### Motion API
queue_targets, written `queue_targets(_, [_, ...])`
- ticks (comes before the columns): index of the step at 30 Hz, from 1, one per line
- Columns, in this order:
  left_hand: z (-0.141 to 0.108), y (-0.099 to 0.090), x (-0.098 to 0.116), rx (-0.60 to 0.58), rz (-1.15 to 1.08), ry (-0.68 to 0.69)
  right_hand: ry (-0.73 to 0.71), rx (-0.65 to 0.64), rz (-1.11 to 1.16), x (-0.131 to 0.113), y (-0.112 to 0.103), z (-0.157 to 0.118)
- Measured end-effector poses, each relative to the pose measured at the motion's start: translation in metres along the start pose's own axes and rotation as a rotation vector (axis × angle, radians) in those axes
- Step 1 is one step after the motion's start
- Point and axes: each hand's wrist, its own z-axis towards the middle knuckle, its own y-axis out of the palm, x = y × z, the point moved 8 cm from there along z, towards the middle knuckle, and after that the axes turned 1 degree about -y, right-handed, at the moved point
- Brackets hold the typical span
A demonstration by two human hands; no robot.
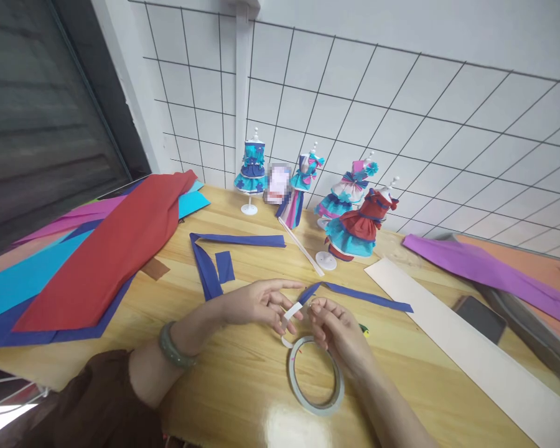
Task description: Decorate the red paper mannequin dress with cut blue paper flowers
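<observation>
A short strip of white double-sided tape (292, 310) lies against the fingertips of my left hand (256, 303), whose thumb and lower fingers are curled in while the index finger stretches forward. Close by on the right, my right hand (336, 325) has its thumb and fingertips pinched together; what they hold is hidden. A curl of tape hangs below the left fingers beside a tape roll (338, 398) on the table. Just beyond both hands runs a folded dark blue strip (368, 294). A yellow-green object (364, 330) is mostly covered by my right hand.
Several miniature dress forms (249, 168) in ruffled outfits stand along the back. Red crepe paper (107, 249) tops a coloured pile at left. Blue pieces (238, 240) and a thin white stick (303, 247) lie mid-table. At right are a cream sheet (448, 330), purple paper (490, 280) and a phone (480, 318).
</observation>
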Motion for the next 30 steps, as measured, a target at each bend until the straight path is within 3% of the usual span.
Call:
queue_targets(4, [-0.005, -0.003, 0.001, -0.032, -0.026, -0.028, -0.024, -0.004, -0.090, 0.011, 0.007, 0.001])
queue_targets(9, [-0.011, -0.009, 0.002, -0.003, -0.012, -0.101, -0.124, 0.061, -0.207, 0.005, 0.009, -0.002])
queue_targets(14, [-0.022, -0.029, 0.011, 0.098, 0.093, -0.154, -0.099, 0.066, -0.143, 0.007, 0.009, -0.002])
queue_targets(19, [-0.022, -0.046, 0.019, 0.256, 0.198, -0.102, -0.046, 0.059, -0.025, 0.006, 0.002, 0.002])
queue_targets(25, [-0.004, -0.049, 0.022, 0.397, 0.311, 0.006, -0.172, 0.101, -0.003, -0.041, -0.016, 0.002])
queue_targets(30, [0.012, -0.045, 0.030, 0.426, 0.300, 0.052, -0.304, 0.205, -0.078, -0.093, -0.039, 0.006])
